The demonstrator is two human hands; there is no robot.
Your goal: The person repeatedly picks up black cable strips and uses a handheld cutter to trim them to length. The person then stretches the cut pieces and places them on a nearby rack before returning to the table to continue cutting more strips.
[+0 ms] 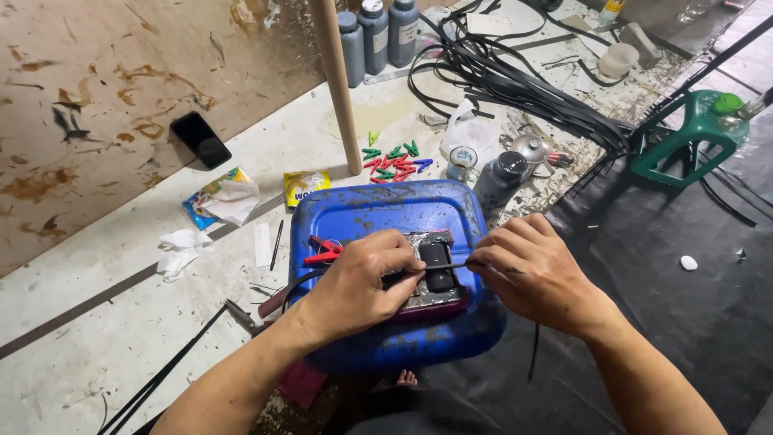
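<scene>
Centre of the frame, on top of a blue plastic canister (378,213) lying flat: a small flat device (435,278) with a dark window, resting on a grimy silver-and-maroon slab. Directly between both hands, partly covered by the left hand (354,286) from the left side. Stretched across it — a thin black strip (447,265), running roughly left to right, near level, long axis across the frame. Left end pinched under the left fingertips, right end pinched between thumb and forefinger of the right hand (535,274); both hands closed in a fine grip on the strip, taut between them. Device itself longer top-to-bottom in the frame, short sides towards upper and lower edges. Dark glossy panel in the middle, scuffed pale border around it, smeared with residue.

Just left of the left hand, on the canister: red clip (324,251). Above the canister, upper centre: scatter of green, red and blue clips (393,161), beside a pale wooden pole (338,80). Upper centre-right — tangle of black strips (515,76). Three dark bottles (377,32) at the top edge. Black phone (200,139) at upper left on the stained board. Green canister (692,133) at upper right.
</scene>
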